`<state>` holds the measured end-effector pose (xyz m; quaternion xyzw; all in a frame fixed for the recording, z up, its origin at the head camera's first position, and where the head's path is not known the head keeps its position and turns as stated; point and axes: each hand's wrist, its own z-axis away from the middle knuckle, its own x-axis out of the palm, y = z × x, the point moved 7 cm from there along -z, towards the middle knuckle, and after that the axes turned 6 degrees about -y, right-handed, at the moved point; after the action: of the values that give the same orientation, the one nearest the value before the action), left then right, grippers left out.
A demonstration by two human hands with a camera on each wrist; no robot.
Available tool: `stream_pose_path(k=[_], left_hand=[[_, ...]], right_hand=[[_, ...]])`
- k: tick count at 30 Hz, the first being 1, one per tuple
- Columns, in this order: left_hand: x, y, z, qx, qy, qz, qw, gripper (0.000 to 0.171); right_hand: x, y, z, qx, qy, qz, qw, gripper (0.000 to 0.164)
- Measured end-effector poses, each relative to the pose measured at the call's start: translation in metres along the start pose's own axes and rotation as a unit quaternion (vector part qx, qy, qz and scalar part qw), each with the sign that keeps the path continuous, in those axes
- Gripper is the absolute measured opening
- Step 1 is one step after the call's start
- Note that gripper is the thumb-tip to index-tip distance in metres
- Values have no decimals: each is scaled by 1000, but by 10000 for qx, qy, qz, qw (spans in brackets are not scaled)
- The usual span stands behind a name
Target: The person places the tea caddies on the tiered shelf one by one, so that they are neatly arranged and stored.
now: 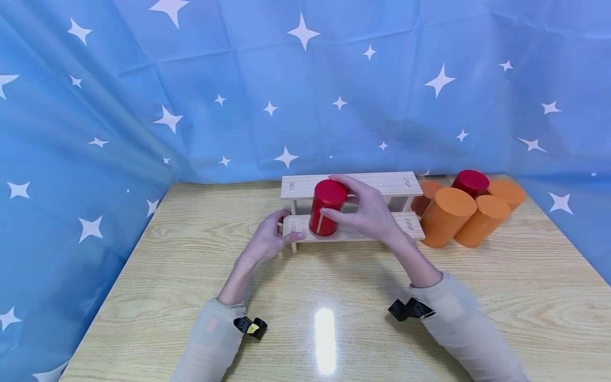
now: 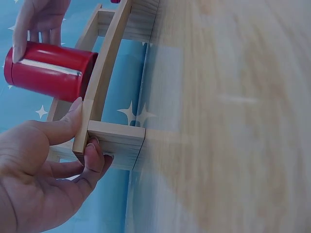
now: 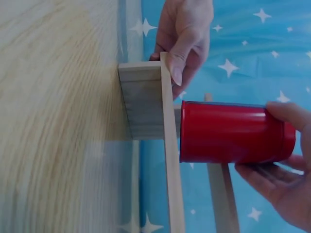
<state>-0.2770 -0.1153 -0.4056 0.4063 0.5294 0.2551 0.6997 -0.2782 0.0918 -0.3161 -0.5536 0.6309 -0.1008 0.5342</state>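
A red cylindrical canister (image 1: 323, 215) stands nearly upright at the lower tier of a two-step wooden rack (image 1: 363, 229). My right hand (image 1: 369, 212) holds it near the top, thumb on one side and fingers on the other. In the right wrist view the red canister (image 3: 228, 132) has its base very close to the board; whether they touch I cannot tell. My left hand (image 1: 268, 237) grips the left end of the lower board. In the left wrist view the left hand (image 2: 43, 170) has its thumb on top and fingers curled beneath.
Several orange canisters (image 1: 448, 209) and another red canister (image 1: 471, 182) stand clustered at the rack's right end. A blue curtain with white stars (image 1: 305, 106) hangs behind and to the sides of the wooden table (image 1: 191, 254).
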Motion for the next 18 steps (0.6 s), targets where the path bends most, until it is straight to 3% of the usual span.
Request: stream_pose_path(k=[13, 18], left_hand=[[-1, -1, -1, 94, 45, 77, 9999, 63], [0, -2, -1, 41, -21, 344, 9994, 62]], right_hand=[[24, -4, -14, -38, -222, 116, 9997, 67], [29, -4, -16, 90, -309, 46, 9995, 68]])
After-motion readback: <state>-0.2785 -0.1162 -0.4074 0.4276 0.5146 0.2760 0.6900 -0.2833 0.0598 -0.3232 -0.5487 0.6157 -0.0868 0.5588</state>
